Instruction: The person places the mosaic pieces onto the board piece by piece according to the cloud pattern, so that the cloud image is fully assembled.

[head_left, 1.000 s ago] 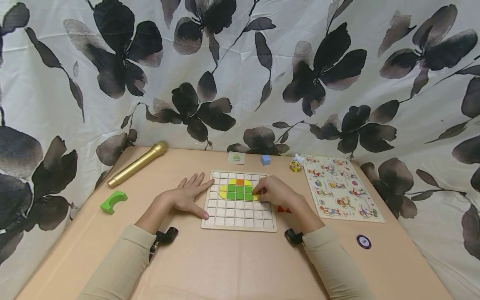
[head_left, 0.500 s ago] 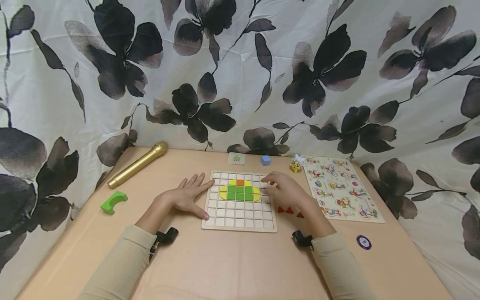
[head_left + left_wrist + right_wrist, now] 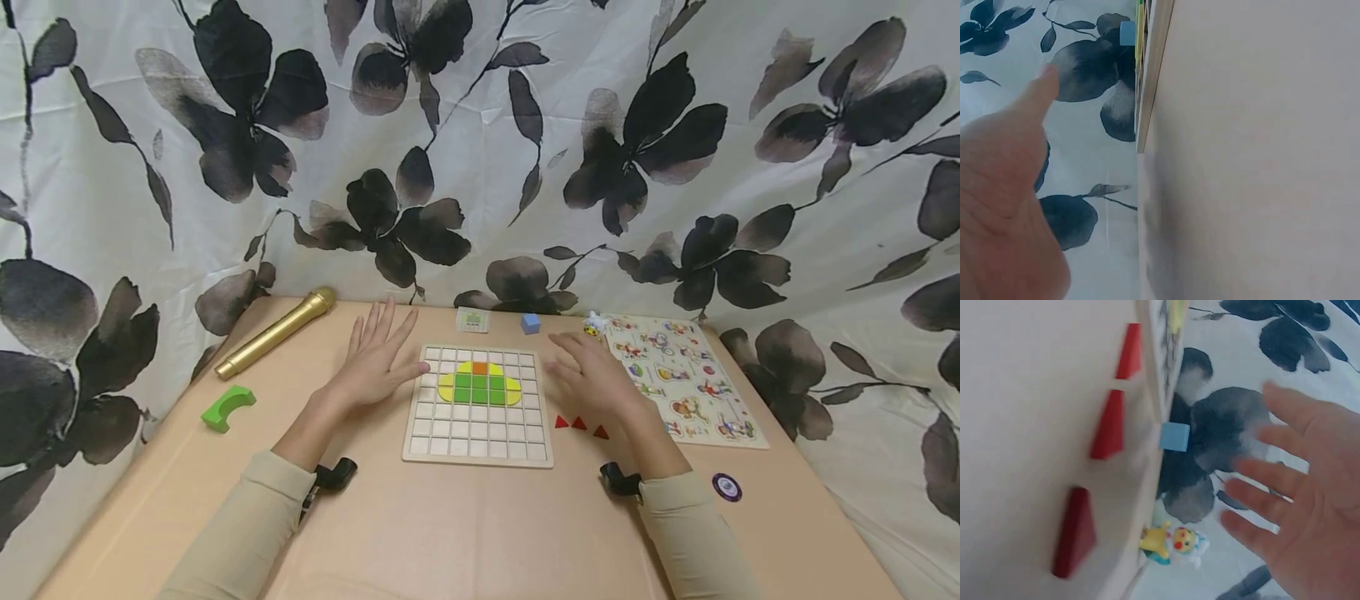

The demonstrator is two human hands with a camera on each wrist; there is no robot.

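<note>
A wooden grid board [image 3: 477, 462] lies mid-table, with green square tiles [image 3: 480, 397], yellow curved tiles [image 3: 446, 390] and one orange square tile [image 3: 479, 368] set in its upper cells. My left hand [image 3: 371, 367] is raised by the board's left edge, fingers straight and spread, holding nothing; its thumb shows in the left wrist view. Past the right edge hovers my right hand [image 3: 596, 375], fingers loosely extended with nothing in them. Below that hand, three red triangular pieces [image 3: 578, 423] lie on the table, seen larger in the right wrist view, where the middle piece [image 3: 1110, 428] stands out.
Behind the board are a small pattern card [image 3: 472, 320], a blue cube [image 3: 531, 323] and a chick figurine [image 3: 1169, 542]. To the left lie a gold microphone [image 3: 277, 333] and a green arch block [image 3: 227, 407]. A picture board [image 3: 686, 383] and a round chip [image 3: 727, 487] lie right.
My right hand let go of a yellow tile at the pattern's right end and moved right, off the board, uncovering the red triangles. My left hand lifted from the board's left edge.
</note>
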